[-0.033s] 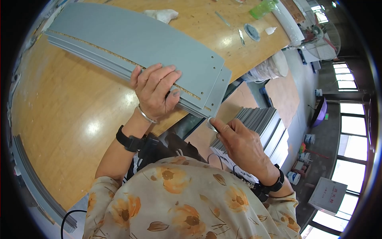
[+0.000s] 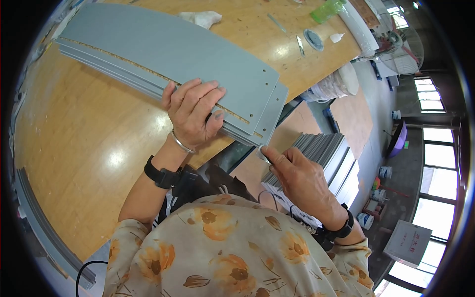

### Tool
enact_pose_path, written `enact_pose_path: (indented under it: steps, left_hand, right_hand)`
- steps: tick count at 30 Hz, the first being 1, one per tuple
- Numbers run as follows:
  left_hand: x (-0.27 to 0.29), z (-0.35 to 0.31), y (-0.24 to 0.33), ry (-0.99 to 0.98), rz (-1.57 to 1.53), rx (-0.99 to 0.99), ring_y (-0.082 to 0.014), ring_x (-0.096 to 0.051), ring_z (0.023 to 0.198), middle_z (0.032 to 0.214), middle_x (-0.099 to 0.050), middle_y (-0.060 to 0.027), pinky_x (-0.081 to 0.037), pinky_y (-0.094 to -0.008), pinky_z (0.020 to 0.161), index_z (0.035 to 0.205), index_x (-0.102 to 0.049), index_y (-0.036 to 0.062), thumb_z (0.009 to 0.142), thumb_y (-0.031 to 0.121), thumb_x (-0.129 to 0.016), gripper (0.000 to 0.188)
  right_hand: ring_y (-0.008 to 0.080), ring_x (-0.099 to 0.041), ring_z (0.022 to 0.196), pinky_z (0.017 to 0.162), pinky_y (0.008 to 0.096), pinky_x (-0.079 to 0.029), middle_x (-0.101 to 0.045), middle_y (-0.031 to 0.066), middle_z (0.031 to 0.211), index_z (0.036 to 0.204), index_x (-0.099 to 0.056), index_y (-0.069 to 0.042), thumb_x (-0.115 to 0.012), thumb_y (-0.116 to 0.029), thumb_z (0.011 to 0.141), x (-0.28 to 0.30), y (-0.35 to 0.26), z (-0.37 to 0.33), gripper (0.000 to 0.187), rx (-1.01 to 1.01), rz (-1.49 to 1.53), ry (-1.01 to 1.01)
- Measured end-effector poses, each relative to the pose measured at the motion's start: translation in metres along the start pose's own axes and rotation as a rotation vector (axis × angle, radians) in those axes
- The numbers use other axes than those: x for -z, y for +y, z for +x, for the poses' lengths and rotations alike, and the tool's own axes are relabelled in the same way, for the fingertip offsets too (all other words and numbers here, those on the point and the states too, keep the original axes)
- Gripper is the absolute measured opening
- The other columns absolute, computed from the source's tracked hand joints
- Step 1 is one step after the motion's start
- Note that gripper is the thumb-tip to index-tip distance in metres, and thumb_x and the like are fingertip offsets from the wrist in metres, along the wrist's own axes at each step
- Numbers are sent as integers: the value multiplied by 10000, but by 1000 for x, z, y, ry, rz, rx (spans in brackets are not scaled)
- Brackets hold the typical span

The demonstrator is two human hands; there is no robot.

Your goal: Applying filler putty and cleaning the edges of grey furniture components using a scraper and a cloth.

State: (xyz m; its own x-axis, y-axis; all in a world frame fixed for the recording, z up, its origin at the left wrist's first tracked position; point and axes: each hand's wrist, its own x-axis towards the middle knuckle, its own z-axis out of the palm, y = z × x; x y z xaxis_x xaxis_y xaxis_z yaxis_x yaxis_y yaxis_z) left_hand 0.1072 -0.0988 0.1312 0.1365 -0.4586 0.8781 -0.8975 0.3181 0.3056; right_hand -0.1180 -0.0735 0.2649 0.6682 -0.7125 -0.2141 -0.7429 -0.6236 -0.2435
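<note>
A stack of long grey panels [image 2: 163,44] lies slantwise on the wooden table, its right end jutting past the table's edge. The top panel has a groove with rough tan material along its near side and small drilled holes at the right end. My left hand [image 2: 193,109] is closed over the near edge, fingers on top of the groove and thumb toward the side. At the stack's near right corner, my right hand [image 2: 302,180] pinches a small whitish piece [image 2: 263,154] against the panel edge. Fingers cover most of that piece, so its kind cannot be told.
Bare wooden table [image 2: 74,123] spreads to the left. At its far side lie a white cloth [image 2: 200,19], a round grey lid [image 2: 313,39] and a green bottle [image 2: 326,11]. Below right stands another stack of grey panels [image 2: 316,153]. A white bucket [image 2: 336,83] sits beyond the table edge.
</note>
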Motion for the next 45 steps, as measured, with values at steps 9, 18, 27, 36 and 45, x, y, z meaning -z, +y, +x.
enact_pose_path:
  steps: [9,18,27,36,45]
  left_hand:
    - [1,-1,0,-5,4,1,-190,-531,994,971,-640,-2,-194,-350,1057,926,-682,134,906,379,-365,401]
    - [1,-2,0,5,1,0,-187,-533,1000,966,-643,1,-191,-353,1065,926,-684,141,912,388,-370,400]
    - [0,-2,1,17,-5,16,-161,-530,993,975,-638,29,-211,-362,1054,916,-681,173,895,402,-405,359]
    - [0,-1,1,5,-3,1,-187,-533,993,958,-645,-4,-195,-351,1060,922,-684,135,907,381,-362,405]
    - [1,-1,0,8,-14,23,-168,-530,990,981,-636,27,-207,-359,1057,917,-681,170,886,388,-423,339]
  right_hand:
    - [261,-594,629,506,349,-491,-485,107,795,1224,-513,-107,-530,-24,777,8,-4,2,454,9,-139,-91]
    - [262,-572,594,507,350,-480,-484,103,766,1187,-530,-107,-541,-19,767,25,-13,3,429,-11,-158,-150]
    - [264,-555,568,488,358,-466,-474,93,743,1188,-529,-110,-543,-25,772,16,-8,2,425,11,-28,-68]
    - [253,-548,578,490,356,-471,-456,84,752,1200,-531,-111,-537,1,746,13,-4,4,467,51,-140,-57]
    - [209,-592,511,492,294,-473,-596,99,650,1114,-512,-50,-473,-99,905,23,1,5,218,-216,495,-120]
